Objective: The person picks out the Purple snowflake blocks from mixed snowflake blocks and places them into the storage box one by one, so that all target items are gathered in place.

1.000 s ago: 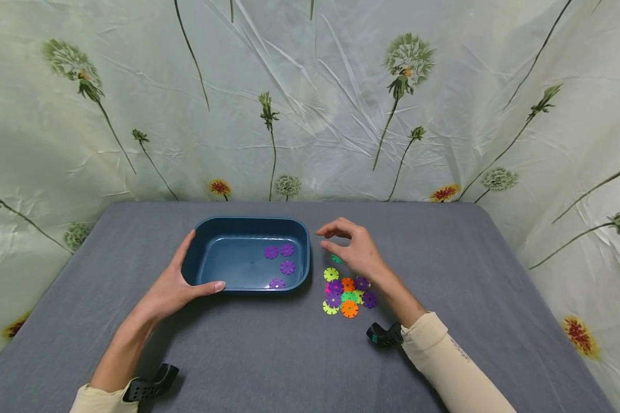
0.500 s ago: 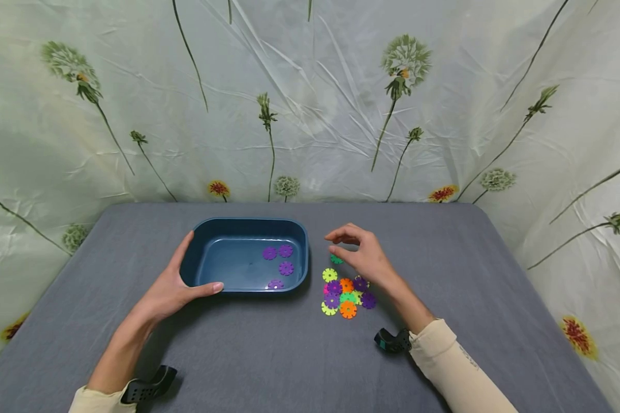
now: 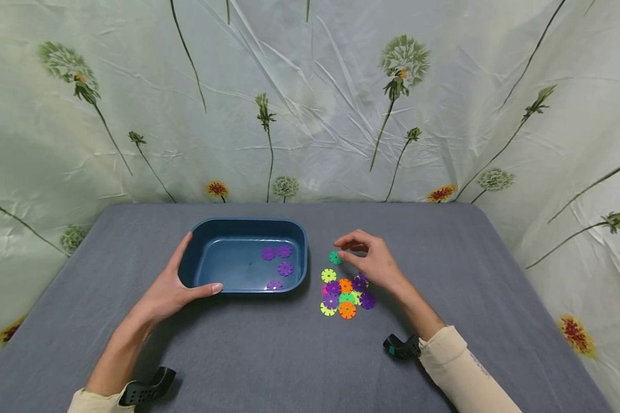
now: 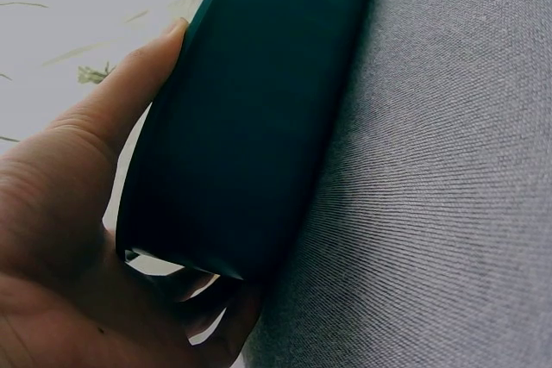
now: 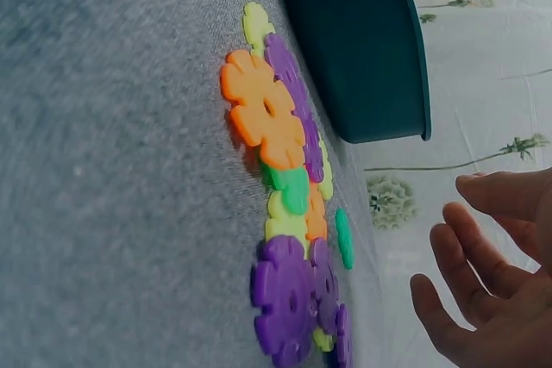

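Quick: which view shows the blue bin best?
The head view: from above, the blue bin shows almost whole, four purple discs inside. Left wrist: its outer side, gripped by the left hand. Right wrist: only part of its outer wall.

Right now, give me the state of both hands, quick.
Left hand: closed, holding the blue bin at one end.
Right hand: open, holding nothing, near the lone green disc.

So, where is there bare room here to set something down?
Bare: the table in front of the tub and the heap of discs; the table's right side, past the right hand; and the tub's left half, beside the purple discs. Crowded: the heap itself, where discs overlap.
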The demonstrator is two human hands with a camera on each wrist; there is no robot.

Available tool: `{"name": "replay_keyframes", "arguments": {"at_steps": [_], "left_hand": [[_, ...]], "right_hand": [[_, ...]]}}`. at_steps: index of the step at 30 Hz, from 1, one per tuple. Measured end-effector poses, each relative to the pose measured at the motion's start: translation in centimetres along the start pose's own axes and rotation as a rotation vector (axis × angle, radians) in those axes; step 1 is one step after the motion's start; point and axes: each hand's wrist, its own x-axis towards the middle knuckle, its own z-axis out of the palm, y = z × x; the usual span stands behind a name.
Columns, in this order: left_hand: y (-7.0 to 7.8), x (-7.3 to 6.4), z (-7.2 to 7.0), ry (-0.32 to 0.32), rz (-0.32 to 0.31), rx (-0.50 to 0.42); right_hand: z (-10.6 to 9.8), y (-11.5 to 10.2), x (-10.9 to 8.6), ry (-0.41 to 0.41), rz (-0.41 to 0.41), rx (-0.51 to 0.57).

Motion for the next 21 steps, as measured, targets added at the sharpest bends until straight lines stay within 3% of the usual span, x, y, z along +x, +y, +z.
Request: {"name": "replay_keyframes", "arguments": {"at_steps": [21], "left_hand": [[0.2, 0.0, 0.0, -0.002, -0.023, 0.000]], "right_hand": [[-2.0, 1.7, -1.5, -0.044, 0.030, -0.025]]}}
